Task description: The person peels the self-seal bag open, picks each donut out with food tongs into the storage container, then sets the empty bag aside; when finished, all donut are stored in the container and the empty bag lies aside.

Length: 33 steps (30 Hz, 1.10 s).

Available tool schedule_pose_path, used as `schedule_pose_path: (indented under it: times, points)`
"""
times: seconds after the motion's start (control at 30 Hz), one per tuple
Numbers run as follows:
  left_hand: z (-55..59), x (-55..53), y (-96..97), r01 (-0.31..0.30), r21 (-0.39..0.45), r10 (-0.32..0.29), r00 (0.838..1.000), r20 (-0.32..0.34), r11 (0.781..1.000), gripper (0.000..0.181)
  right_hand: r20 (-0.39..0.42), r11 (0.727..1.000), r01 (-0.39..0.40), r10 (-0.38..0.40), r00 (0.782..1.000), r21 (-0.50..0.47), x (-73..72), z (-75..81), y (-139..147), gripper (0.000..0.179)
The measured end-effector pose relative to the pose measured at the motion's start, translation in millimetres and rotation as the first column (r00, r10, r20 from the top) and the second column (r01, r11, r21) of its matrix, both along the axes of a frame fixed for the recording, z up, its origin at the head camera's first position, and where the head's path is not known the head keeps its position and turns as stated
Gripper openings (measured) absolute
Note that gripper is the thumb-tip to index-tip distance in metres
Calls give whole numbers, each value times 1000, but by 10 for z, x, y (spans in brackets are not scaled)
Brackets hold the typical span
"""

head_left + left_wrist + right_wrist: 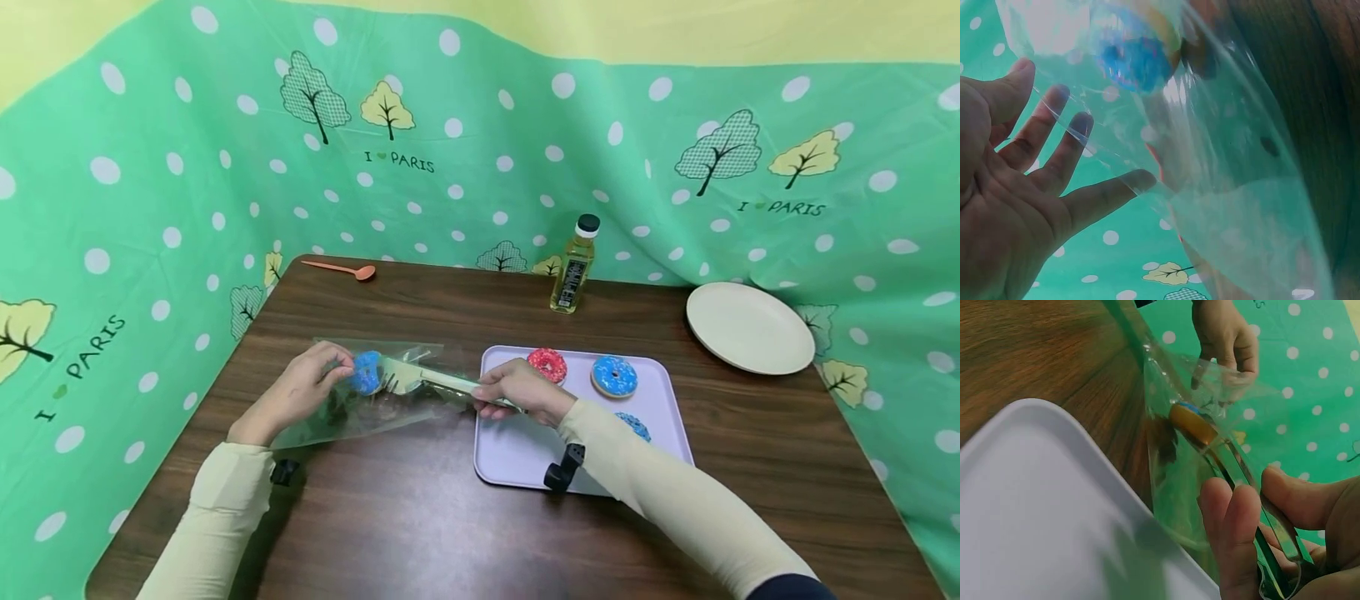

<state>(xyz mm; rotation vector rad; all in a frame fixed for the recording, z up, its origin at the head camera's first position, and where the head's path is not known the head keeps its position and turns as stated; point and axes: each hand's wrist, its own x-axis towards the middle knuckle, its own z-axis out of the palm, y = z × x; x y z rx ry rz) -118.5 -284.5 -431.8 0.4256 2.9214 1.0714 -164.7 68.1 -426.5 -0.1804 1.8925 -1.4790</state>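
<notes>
My left hand holds the rim of a clear plastic bag, thumb on one side and several fingertips showing through the film. Metal food tongs, with a pronged end, are gripped in my right hand. Their tips reach into the bag and meet a blue-iced donut, whose tan side shows in the right wrist view. Beside my right hand, a pale lilac tray carries a red donut, a blue donut and another blue donut, partly hidden by my right sleeve.
An oil bottle with a dark cap stands behind the tray. To the back right lies a cream plate. An orange spoon rests by the table's back left edge. A green dotted curtain hangs around the wooden table.
</notes>
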Motion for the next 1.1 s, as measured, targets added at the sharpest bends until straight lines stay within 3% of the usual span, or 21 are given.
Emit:
schedule_pose_path:
  times: [0.43, 0.73, 1.1]
  points:
    - [-5, -10, 13, 3, -2, -3, 1000, 6, 1000, 15, -61, 999, -9, 11, 998, 35, 153, 48, 378, 20]
    - [-13, 5, 2, 0, 3, 0, 1000, -1, 1000, 13, -57, 997, 39, -35, 998, 68, 191, 248, 814, 28]
    - [-37, 9, 2, 2, -2, -2, 1000, 3, 1000, 15, -94, 998, -10, 16, 995, 69, 354, 435, 1462, 33]
